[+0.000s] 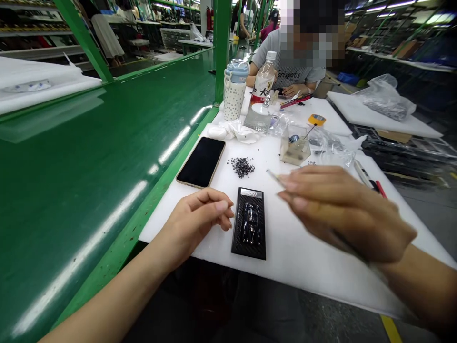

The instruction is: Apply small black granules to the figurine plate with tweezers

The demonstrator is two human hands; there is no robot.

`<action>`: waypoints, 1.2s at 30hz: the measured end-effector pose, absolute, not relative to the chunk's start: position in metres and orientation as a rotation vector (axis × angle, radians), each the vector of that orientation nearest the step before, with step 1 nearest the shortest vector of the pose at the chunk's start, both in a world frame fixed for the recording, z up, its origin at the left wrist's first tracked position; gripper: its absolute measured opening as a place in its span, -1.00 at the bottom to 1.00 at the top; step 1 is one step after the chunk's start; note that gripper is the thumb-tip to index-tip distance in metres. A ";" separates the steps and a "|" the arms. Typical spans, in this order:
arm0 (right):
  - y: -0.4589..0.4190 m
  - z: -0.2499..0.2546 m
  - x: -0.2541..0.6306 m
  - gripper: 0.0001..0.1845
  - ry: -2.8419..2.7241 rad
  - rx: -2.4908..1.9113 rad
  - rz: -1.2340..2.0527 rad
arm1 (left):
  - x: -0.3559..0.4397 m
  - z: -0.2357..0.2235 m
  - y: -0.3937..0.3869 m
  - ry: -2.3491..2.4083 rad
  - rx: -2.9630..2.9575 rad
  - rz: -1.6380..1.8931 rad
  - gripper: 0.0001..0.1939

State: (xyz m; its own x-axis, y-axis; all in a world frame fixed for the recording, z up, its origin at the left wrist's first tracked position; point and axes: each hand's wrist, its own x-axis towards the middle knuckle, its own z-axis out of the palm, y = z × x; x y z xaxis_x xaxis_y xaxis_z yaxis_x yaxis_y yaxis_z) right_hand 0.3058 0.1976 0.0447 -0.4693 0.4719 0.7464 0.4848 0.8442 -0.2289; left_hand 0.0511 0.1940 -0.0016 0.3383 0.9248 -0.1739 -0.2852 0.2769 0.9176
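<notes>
Two hands flank the black plaque (249, 224): left hand (198, 219) loosely curled, empty; right hand (342, 214) pinching a thin stick (274, 177) for fine control.

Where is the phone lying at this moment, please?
In the head view, the smartphone lies on the white foam sheet, left of the small pile of black parts, just beyond the left hand.
</notes>
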 end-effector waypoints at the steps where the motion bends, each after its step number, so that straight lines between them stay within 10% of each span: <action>1: 0.203 0.040 0.322 -0.62 -2.172 -0.736 -0.169 | 0.051 0.001 0.192 0.936 1.084 0.960 -0.78; 9: 0.237 -0.025 0.400 -0.61 -2.308 -0.762 -0.347 | 0.064 -0.004 0.197 1.168 2.218 0.449 0.09; 30: 0.240 -0.021 0.393 -0.76 -2.444 -0.787 -0.167 | 0.066 -0.013 0.194 1.224 2.380 0.482 0.05; 36: 0.238 -0.020 0.397 -0.72 -2.444 -0.715 -0.236 | 0.062 -0.004 0.196 1.116 2.399 0.222 0.32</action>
